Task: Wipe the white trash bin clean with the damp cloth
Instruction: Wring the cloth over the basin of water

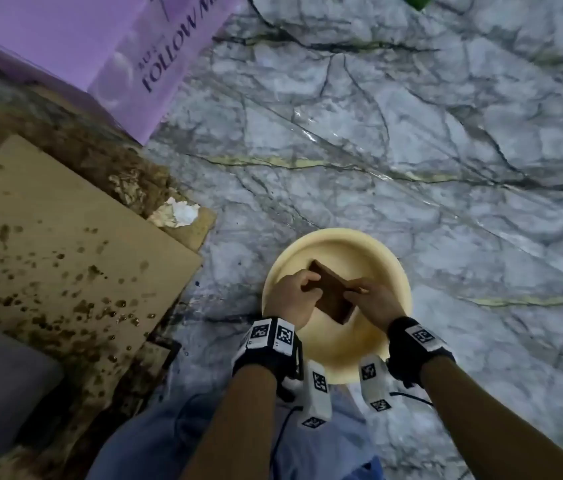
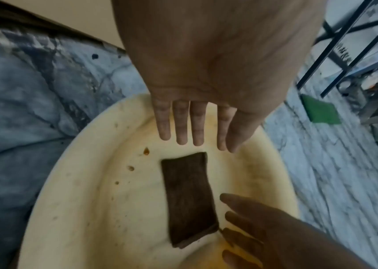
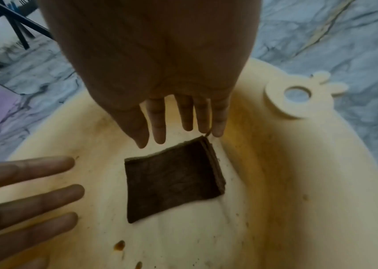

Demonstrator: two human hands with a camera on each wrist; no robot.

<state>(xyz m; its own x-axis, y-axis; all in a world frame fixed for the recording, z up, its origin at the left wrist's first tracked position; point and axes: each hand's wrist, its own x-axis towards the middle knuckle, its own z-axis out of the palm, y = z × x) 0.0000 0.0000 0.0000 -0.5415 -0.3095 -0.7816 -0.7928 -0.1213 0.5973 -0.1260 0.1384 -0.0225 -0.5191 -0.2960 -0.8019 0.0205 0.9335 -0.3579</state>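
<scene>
Cloth: our folded brown cloth lies inside the cream basin.
Left hand: fingers straight, above cloth, holding nothing.
Right hand: fingers straight, empty too.

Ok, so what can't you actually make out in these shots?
White trash bin: in no view; only a cream basin shows.
Brown cloth: dampness unreadable, as every view is dim and blurred.
Contact: in the head view the left hand and right hand cover the cloth's edges; the wrist views show straight fingers off it.
Purple board: lettering cut by the top edge, head view.
Green object: mostly cut off there too.
</scene>
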